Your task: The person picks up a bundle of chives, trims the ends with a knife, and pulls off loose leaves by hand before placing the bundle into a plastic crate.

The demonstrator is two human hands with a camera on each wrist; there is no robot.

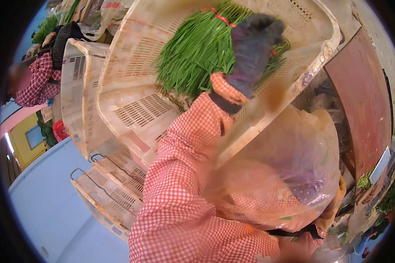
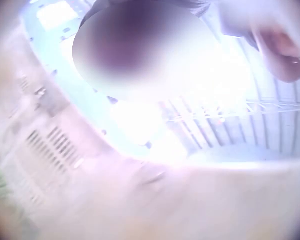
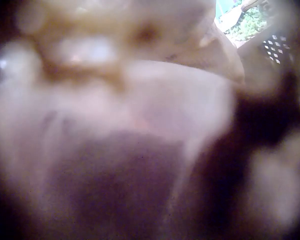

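Note:
Bundles of green garlic chives (image 1: 193,52) tied with red bands lie in a pale slotted plastic crate (image 1: 140,111). My left hand (image 1: 255,48), in a dark glove, lies across the chives from above, its wrist in an orange checked cuff. I cannot tell how its fingertips lie. In the left wrist view a dark blurred shape hangs before the crate wall (image 2: 55,150). My right hand is hidden. A checked sleeve shows through a translucent plastic sheet (image 1: 289,144) at the right, and the right wrist view is mostly blur.
More crates (image 1: 109,188) with wire handles stand at lower left, and another (image 1: 77,96) is beside the large one. A reddish-brown board (image 1: 360,96) leans at right, near greens and a white-bladed tool (image 1: 379,165). Another person (image 1: 37,81) in a checked top is at far left.

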